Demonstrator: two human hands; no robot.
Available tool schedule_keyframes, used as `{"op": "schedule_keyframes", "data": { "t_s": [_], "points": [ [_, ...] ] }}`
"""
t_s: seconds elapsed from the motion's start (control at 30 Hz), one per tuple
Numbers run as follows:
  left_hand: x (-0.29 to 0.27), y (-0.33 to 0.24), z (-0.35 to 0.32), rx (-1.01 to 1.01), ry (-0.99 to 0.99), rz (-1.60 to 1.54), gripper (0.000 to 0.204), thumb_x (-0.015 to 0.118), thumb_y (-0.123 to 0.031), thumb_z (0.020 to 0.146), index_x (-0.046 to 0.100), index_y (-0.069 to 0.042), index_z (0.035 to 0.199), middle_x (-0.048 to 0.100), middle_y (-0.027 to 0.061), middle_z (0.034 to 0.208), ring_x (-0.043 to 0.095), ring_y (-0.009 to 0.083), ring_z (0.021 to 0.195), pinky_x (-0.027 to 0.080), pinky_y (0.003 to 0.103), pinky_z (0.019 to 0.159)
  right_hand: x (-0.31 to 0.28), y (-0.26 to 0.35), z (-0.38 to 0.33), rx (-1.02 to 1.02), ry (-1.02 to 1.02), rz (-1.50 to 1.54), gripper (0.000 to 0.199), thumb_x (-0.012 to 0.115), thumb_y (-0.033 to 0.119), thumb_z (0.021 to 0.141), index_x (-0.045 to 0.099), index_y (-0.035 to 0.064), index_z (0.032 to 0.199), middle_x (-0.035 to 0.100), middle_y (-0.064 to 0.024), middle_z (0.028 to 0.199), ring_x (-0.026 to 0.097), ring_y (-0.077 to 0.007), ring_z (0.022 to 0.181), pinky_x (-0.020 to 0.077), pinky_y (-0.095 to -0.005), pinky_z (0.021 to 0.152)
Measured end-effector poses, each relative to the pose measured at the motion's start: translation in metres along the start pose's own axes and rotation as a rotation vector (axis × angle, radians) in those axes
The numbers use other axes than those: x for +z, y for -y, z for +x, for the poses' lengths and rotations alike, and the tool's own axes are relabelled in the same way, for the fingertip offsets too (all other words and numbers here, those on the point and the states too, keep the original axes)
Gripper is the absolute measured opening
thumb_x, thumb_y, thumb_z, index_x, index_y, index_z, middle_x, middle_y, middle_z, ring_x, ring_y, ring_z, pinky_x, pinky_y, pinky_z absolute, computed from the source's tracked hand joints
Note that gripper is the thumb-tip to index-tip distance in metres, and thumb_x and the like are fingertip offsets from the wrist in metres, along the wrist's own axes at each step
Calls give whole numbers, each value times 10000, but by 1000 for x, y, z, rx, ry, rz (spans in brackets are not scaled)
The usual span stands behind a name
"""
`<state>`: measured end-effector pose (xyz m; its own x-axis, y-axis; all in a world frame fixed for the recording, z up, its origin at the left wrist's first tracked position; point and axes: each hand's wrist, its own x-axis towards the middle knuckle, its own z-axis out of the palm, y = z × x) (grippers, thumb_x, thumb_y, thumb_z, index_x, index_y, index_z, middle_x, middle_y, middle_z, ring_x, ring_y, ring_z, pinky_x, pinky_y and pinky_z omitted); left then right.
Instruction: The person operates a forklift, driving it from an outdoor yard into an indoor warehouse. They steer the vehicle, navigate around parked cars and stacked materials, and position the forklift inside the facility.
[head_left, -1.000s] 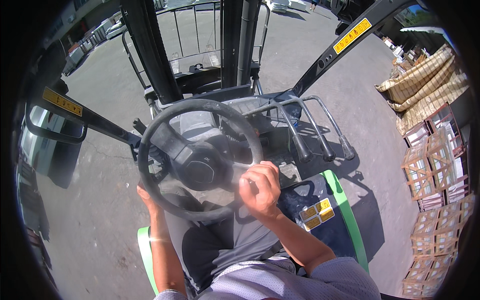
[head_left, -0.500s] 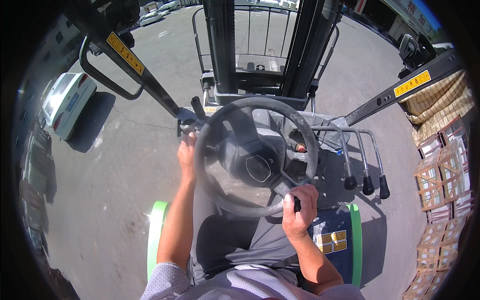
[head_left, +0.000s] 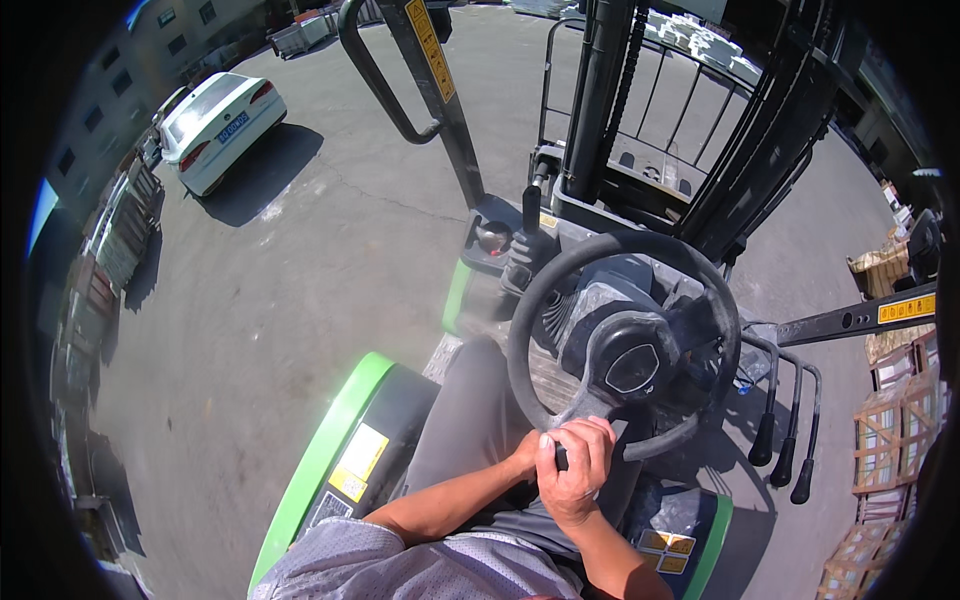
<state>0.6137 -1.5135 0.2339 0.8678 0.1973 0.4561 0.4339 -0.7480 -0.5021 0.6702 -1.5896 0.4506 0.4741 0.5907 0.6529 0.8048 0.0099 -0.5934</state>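
My right hand point(head_left: 578, 465) is closed round the dark knob point(head_left: 561, 457) at the lower rim of the forklift's black steering wheel point(head_left: 522, 345). Just left of it, above my lap, lies my left hand point(head_left: 524, 456). Its fingers are hidden behind the right hand, so I cannot tell what they hold. A black upright lever point(head_left: 531, 210) rises left of the wheel on the front console. To the wheel's right hang three bent metal control levers with black grips point(head_left: 783, 468).
Ahead stands the forklift's dark mast point(head_left: 603, 100). A black post with a grab handle point(head_left: 392, 110) rises at the left. Beyond it a white car point(head_left: 222, 130) is parked on the grey yard. Wooden-crated stacks point(head_left: 888, 435) line the right side.
My left hand has come away from the console by the left lever and down beside my right hand. The knob has swung toward the wheel's lower left. The view has turned left.
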Motion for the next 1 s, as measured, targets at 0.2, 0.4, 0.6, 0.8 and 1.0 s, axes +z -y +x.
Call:
{"op": "schedule_keyframes", "data": {
  "t_s": [0.2, 0.4, 0.6, 0.8, 1.0],
  "points": [
    [28, 147, -129, -556, 698, -1425, 388, 528, -350, 1064, 670, -5, 1174, 702, 120, 818, 706, 279, 749, 561, 405, 657, 198, 198, 145, -469, 58, -61, 169, 781, 82, 772, 661, 74, 891, 619, -56, 917, 621, -258, 901, 474, -491, 962],
    [-13, 232, -111, -604, 1090, -1548, 454, 517, -366, 1029, 684, 37, 1157, 731, 276, 1044, 709, 443, 974, 548, 510, 856, 203, 134, 269, -168, -224, -314, 93, 749, 119, 810, 677, 73, 773, 653, -62, 777, 635, -286, 811, 471, -426, 874],
    [8, 327, -148, -518, 916, -1533, 510, 495, -415, 999, 695, 29, 1152, 698, 314, 1127, 651, 482, 1112, 504, 531, 987, 195, 179, 271, 65, -351, -339, 161, 690, 213, 936, 695, 53, 931, 692, -105, 910, 643, -330, 923, 469, -440, 911],
    [38, 299, -95, -451, 1098, -1397, 503, 500, -396, 988, 683, 14, 1215, 685, 314, 1185, 650, 469, 1144, 505, 504, 1013, 150, 166, 165, 60, -245, -263, 104, 704, 122, 904, 670, 36, 951, 668, -116, 924, 626, -347, 934, 474, -462, 894],
    [92, 307, -55, -416, 741, -1634, 482, 501, -410, 1000, 710, 20, 1065, 703, 319, 1085, 660, 484, 1083, 507, 541, 961, 293, 155, 151, 1, -74, -155, 139, 756, 91, 801, 650, 60, 885, 650, -86, 895, 645, -289, 923, 481, -455, 942]
  ]
}}
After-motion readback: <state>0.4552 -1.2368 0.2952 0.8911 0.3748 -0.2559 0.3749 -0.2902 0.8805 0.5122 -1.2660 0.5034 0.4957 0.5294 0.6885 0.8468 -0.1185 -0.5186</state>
